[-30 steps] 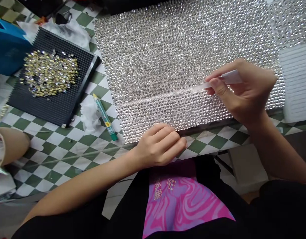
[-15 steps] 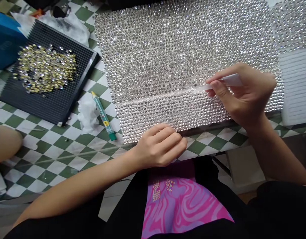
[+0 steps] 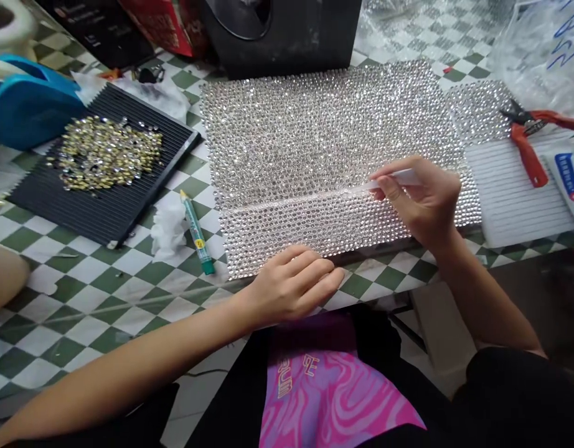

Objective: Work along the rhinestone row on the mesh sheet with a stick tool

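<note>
On the checkered table, a black ridged tray keeps loose rhinestones within reach, the left hand, fingers curled and holding nothing, pins the rhinestone sheet, while the right hand pinches a white stick tool against its seam.

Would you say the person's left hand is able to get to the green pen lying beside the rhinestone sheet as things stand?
Probably yes. The left hand rests at the near edge of the rhinestone sheet, and the green pen lies just to its left on bare checkered table; only a crumpled tissue sits beside it.
</note>
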`<move>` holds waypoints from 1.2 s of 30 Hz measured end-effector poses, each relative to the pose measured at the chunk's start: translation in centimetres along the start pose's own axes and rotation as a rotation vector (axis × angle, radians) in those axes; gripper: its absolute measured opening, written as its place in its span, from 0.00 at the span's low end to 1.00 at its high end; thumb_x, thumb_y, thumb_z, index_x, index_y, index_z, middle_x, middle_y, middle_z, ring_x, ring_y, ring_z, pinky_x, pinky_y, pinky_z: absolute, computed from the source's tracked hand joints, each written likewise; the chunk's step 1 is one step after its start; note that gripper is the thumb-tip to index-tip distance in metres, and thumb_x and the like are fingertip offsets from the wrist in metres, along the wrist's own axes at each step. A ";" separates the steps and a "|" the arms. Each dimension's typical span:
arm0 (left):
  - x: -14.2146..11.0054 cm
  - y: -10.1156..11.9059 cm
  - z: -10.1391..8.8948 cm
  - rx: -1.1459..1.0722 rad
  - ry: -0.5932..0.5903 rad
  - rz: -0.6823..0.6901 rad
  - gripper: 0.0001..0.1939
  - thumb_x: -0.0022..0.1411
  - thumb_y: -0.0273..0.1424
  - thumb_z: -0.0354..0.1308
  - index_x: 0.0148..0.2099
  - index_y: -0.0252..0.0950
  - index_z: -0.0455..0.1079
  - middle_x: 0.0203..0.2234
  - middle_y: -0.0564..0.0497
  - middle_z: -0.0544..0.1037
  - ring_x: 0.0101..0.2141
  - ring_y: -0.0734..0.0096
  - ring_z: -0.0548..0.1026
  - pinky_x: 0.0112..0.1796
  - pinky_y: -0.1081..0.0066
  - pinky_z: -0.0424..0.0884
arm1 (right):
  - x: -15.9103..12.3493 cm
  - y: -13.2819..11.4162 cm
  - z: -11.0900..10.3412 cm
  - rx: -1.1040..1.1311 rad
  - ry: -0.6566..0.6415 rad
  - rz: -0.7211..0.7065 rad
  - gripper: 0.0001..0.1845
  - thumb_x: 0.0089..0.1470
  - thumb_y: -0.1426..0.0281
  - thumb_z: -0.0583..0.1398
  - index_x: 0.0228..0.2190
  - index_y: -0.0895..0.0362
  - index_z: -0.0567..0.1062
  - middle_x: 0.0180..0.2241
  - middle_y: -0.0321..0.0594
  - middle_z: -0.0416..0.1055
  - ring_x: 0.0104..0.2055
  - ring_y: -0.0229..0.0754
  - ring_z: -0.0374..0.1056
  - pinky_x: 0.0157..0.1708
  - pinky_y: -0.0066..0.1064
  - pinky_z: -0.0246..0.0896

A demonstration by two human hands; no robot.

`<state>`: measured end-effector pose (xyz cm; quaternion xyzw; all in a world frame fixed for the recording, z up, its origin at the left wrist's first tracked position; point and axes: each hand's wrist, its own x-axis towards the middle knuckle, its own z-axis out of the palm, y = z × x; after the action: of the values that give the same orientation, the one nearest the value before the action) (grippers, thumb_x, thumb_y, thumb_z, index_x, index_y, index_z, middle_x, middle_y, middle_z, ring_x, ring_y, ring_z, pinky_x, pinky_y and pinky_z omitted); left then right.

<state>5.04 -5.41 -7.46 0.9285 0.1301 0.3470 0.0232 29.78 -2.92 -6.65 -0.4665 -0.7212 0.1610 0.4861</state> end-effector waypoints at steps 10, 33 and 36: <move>-0.3 -0.1 -0.5 -0.006 -0.035 0.055 0.05 0.70 0.27 0.50 0.43 0.34 0.68 0.28 0.53 0.80 0.30 0.73 0.76 0.37 0.70 0.73 | -0.1 -0.6 1.0 0.059 0.011 0.041 0.07 0.59 0.71 0.62 0.41 0.55 0.77 0.35 0.31 0.78 0.33 0.31 0.77 0.29 0.18 0.73; -5.8 -6.9 -8.4 0.432 -0.238 -0.478 0.19 0.69 0.31 0.47 0.60 0.33 0.63 0.50 0.42 0.72 0.53 0.54 0.70 0.54 0.49 0.68 | -0.4 -1.3 0.9 -0.035 0.006 0.040 0.09 0.57 0.74 0.64 0.38 0.50 0.81 0.31 0.34 0.78 0.30 0.36 0.75 0.27 0.28 0.74; -5.8 -8.2 -8.5 0.469 -0.270 -0.479 0.19 0.68 0.30 0.45 0.59 0.33 0.62 0.50 0.44 0.69 0.54 0.57 0.69 0.55 0.51 0.69 | -0.4 -1.1 0.8 -0.059 -0.011 0.010 0.09 0.56 0.76 0.63 0.39 0.55 0.81 0.30 0.35 0.78 0.29 0.36 0.75 0.26 0.28 0.73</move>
<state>-6.56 0.56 -5.84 0.8892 0.4159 0.1666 -0.0930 28.55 -3.65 -6.47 -0.4832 -0.7260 0.1445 0.4675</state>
